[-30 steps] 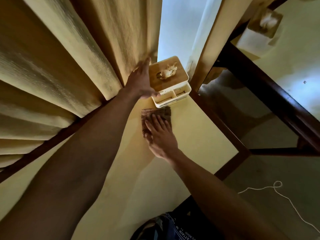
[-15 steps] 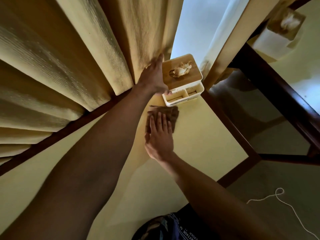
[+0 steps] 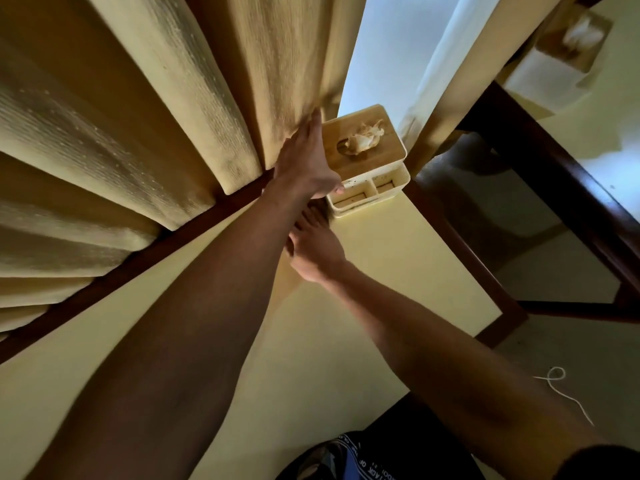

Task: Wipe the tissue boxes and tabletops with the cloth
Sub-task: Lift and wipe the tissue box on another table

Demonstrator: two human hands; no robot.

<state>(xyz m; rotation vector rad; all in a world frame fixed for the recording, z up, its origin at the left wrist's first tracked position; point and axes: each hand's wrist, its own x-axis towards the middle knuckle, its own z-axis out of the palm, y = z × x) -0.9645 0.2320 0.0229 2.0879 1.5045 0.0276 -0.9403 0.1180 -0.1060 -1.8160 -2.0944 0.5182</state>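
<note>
**A:** Cloth gone from sight, is it?

**B:** Nearly. Half a second back it lay spread under the right hand point(image 3: 317, 252) in the open middle of the table point(image 3: 398, 271); now that hand has pushed it forward, tight against the near foot of the tissue box point(image 3: 363, 161), and only a dark sliver shows past the fingertips.

**A:** Fingers?

**B:** Flat and straight on the cloth point(image 3: 329, 216), pressing, not curled round it.

**B:** The left hand point(image 3: 306, 161) keeps its place on the box's left side, fingers stretched along the wooden lid, thumb at the edge of the front compartments. Whether it grips or merely steadies, I cannot tell for sure; it looks like steadying.

**A:** So what does that mean?

**B:** My guess: the strip of table before the box is done. The box itself and the second box point(image 3: 568, 57) on the far table look untouched.
</note>
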